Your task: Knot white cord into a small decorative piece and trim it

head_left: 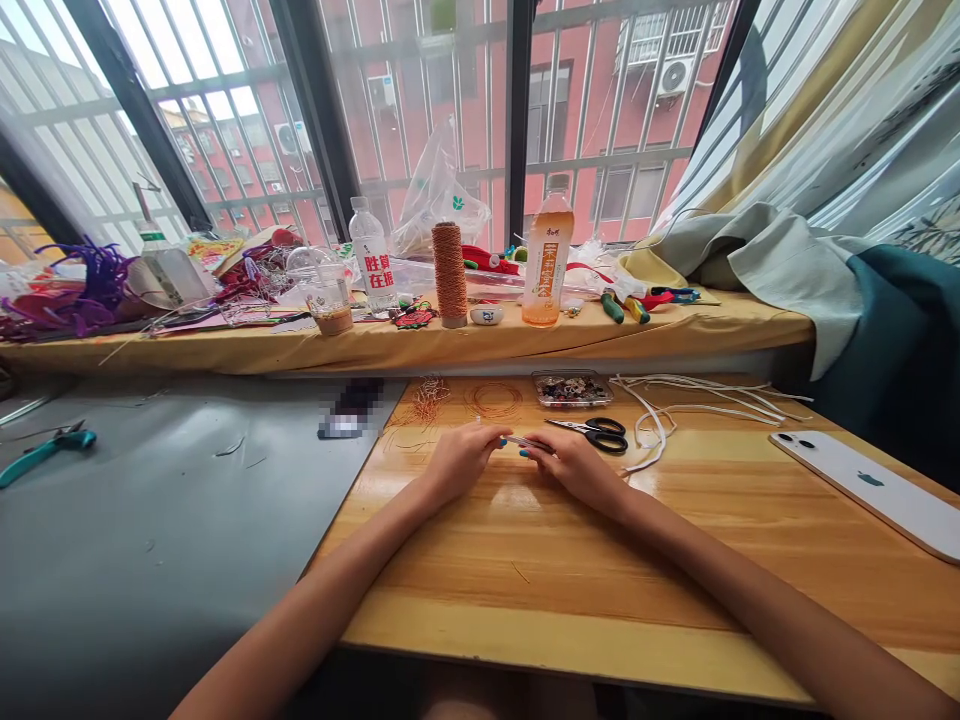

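Over the wooden table, my left hand (463, 458) and my right hand (576, 468) meet with a thin silvery rod-like thing (520, 441) between them. My right fingers are closed round it, and my left fingertips pinch its other end. It is too small to name. Right beside my right hand lie black-handled scissors (604, 434). Beyond the hands are a coil of copper-coloured cord (493, 401), a loose bundle of thin cord (429, 398) and a clear box of beads (571, 388). White cords (660, 430) lie to the right.
A white phone (870, 480) lies at the right. The yellow-covered ledge (405, 343) bears a cord spool (450, 270), a tea bottle (549, 255), a water bottle (372, 260), a cup (330, 305) and pliers (613, 307). Teal pliers (46, 452) rest on the grey surface (172, 540) at left.
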`<move>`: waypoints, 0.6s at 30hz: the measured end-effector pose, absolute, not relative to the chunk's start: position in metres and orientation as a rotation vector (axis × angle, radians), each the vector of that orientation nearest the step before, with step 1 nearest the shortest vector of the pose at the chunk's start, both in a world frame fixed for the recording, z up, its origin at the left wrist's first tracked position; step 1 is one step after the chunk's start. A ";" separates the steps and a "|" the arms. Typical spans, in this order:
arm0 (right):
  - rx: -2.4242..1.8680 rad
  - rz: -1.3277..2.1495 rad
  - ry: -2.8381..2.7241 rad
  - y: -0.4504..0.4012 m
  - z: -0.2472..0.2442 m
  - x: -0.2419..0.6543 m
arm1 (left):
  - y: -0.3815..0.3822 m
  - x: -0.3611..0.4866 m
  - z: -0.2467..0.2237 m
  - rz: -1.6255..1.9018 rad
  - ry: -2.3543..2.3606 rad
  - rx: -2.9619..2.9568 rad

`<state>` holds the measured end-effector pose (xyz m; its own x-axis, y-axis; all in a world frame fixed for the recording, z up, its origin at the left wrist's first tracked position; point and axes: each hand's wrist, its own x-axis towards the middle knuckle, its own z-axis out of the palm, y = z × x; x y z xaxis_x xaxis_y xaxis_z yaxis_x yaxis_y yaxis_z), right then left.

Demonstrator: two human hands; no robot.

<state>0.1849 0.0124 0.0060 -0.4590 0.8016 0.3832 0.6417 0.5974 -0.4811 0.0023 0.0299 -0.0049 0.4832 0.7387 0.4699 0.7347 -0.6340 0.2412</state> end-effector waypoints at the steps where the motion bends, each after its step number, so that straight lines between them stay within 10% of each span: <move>1: -1.119 0.391 -2.249 0.013 0.007 0.186 | 0.031 0.002 -0.005 0.863 1.334 2.688; 18: -1.131 0.791 -2.049 0.022 0.008 0.192 | 0.033 -0.003 -0.004 0.754 1.267 2.979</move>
<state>0.1924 0.0217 0.0083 -0.4092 0.8761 0.2548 0.4777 0.4437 -0.7583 -0.0030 0.0331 -0.0037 0.6097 0.6365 0.4723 0.7188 -0.6951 0.0089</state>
